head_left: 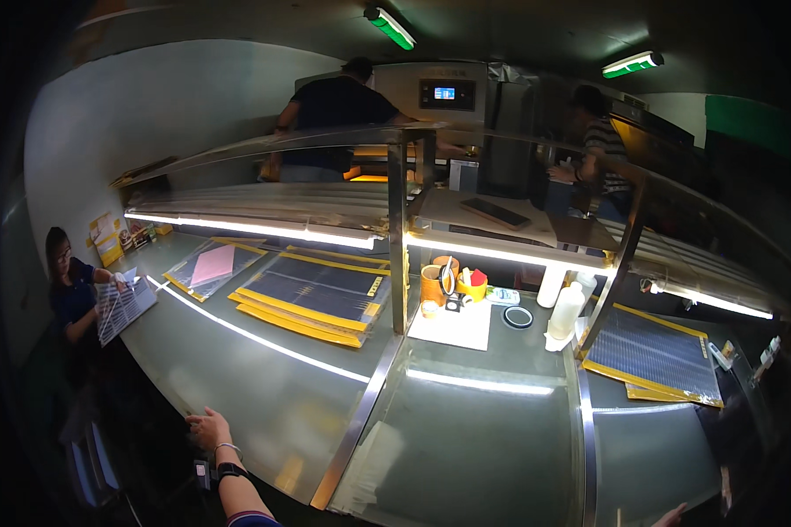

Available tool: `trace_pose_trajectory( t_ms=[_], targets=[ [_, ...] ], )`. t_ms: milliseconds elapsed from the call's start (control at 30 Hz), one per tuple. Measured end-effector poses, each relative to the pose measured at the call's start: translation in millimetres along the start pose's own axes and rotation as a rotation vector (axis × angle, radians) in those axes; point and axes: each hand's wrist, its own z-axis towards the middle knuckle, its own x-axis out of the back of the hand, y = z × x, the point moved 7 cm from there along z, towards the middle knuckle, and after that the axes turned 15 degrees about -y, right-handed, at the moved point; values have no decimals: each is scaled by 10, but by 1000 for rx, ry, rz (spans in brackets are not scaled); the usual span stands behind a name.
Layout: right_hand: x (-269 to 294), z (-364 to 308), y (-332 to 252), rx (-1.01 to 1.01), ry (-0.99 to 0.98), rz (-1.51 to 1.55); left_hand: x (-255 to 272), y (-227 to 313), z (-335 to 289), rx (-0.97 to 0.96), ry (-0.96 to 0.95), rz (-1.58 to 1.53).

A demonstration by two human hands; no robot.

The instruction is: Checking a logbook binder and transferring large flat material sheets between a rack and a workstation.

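Steel counter (466,439), brushed and glossy, curving wide under strip lights; all places below are given from it.

Left hand (209,430) rests at the counter's near edge, fingers loosely spread and laid on the metal, holding nothing. A bracelet and a dark wrist device (230,472) sit on that forearm just below the edge. Right hand (674,516): only a sliver shows at the bottom rim past the counter's near right corner; cannot tell if it is open or closed, or whether it grips anything.

On the counter's far left part lies a stack of dark mats with yellow borders (312,299), and beside it, further left, a mat with a pink sheet (213,263) on top. At the far middle, by the upright post (398,237), an orange cup (431,285) stands on a white sheet (455,327), with a dark ring (518,316) and white bottles (565,309) just right of it. At the far right lies another yellow-bordered mat (655,356).

Off the counter's left end a person (68,294) holds a wire grid tray (123,306). Behind the counter's raised shelf, two more people (334,114) stand at machines.
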Motion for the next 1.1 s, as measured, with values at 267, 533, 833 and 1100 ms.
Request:
trace_pose_trajectory(
  t_ms=[267, 533, 833, 1100],
  targets=[
    [-34, -48, 36, 8, -3, 5, 165, 18, -144, 19, -12, 69],
    [-35, -46, -70, 18, -23, 14, 157, 15, -140, -15, -22, 8],
    [-149, 17, -311, 63, -56, 29, 166, -23, -188, -3, -31, -15],
    [-132, -43, -339, 134, -60, 2, 299, 52, -357, 15, -2, -126]
  ],
)
